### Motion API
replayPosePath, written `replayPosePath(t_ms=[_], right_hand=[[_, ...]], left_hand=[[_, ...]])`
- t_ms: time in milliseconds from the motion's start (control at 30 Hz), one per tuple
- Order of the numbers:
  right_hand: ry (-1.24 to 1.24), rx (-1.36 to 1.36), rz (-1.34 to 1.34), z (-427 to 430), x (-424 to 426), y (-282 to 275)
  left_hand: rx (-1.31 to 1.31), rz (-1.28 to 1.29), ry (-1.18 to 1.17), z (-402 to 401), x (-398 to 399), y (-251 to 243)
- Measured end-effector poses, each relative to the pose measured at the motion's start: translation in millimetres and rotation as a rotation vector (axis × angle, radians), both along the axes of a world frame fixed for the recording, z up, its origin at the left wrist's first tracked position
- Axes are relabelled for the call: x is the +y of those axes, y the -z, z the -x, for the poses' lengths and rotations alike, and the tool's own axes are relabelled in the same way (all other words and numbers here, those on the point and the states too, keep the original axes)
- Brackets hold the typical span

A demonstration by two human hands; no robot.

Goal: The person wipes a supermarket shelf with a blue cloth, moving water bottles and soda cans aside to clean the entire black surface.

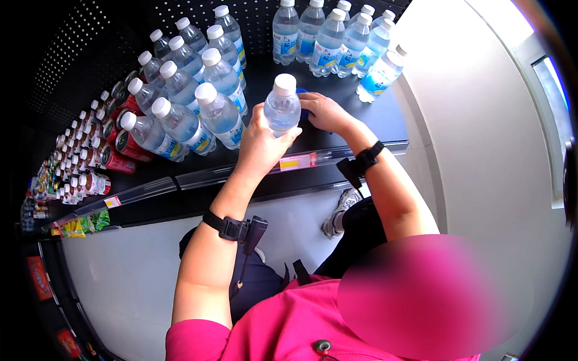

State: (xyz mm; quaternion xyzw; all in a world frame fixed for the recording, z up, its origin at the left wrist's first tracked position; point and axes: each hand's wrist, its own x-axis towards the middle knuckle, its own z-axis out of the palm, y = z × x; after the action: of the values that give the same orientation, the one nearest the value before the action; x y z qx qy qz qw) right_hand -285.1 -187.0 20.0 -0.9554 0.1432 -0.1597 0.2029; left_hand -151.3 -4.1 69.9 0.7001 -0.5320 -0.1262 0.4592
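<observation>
My left hand (266, 146) is closed around a clear plastic bottle (283, 106) with a white cap, held upright over the black shelf (266, 72). Just right of that bottle, my right hand (324, 110) has its fingers on a blue object (303, 103), perhaps a cloth; most of it is hidden behind the hand and bottle. Rows of similar bottles (220, 115) with blue labels stand to the left of my left hand. Another group of these bottles (327, 47) stands at the back right, with a bottle (380, 76) near the shelf's right end.
Red cans (115, 158) and small white-capped bottles (92, 182) fill the shelf further left. A clear price rail with a tag (298, 162) runs along the front edge. Green and yellow packets (86, 225) lie lower left. A perforated black panel (189, 11) backs the shelf; a pale wall (487, 113) rises at right.
</observation>
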Motion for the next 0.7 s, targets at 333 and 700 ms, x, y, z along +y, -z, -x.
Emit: replayPosePath(t_ms=[333, 700], right_hand=[[0.126, 0.296, -0.177, 137, -29, -48], [0.326, 0.248, -0.121, 162, -26, -81]], left_hand=[[0.013, -0.009, 0.035, -8, 8, 12], [0.030, -0.011, 0.045, -7, 7, 13]])
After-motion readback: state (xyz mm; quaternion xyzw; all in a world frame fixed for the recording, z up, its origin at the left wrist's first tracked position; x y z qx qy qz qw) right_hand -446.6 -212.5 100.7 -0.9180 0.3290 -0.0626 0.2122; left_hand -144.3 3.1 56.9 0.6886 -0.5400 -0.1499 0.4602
